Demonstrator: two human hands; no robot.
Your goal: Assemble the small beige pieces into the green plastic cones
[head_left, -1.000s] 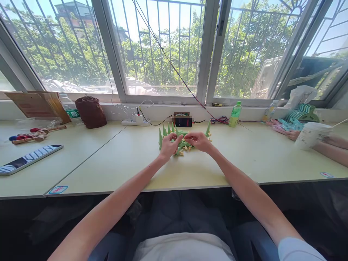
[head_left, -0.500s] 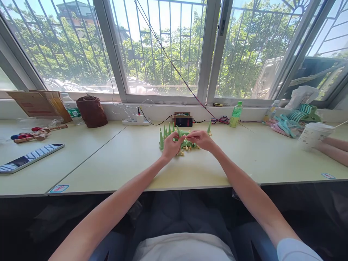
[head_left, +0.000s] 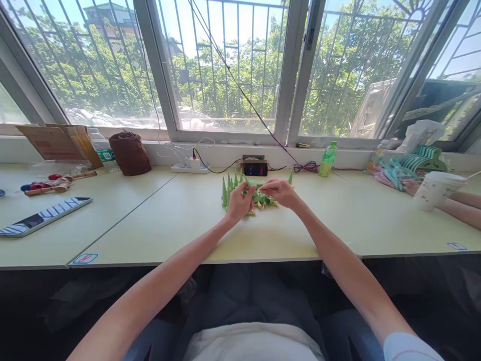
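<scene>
My left hand [head_left: 239, 202] is closed, its thumb and fingers pinching a green cone-shaped piece [head_left: 246, 180] over the table. Beside it, my right hand [head_left: 281, 193] is pinched together with its fingertips close to the left thumb; whatever it grips is too small to make out. To the left of my hands, several green pointed cones [head_left: 224, 193] stand upright in a row. Another green cone [head_left: 290, 175] stands behind my right hand. Under and between the hands lie more green pieces [head_left: 266, 199] and small pale yellow bits [head_left: 251, 213], partly hidden.
Behind the pile a phone [head_left: 256, 168] leans upright, cabled to a power strip [head_left: 190, 169]. A green bottle [head_left: 327, 159] stands right of it. Leftward are a brown pouch [head_left: 130, 154] and a large phone [head_left: 45, 216]. A white cup [head_left: 438, 190] stands near another person's arm [head_left: 460, 211].
My hands stay nearly in place with only small finger shifts. The whole view has slid slightly. At the far right, another person's fingers now show behind the white cup.
</scene>
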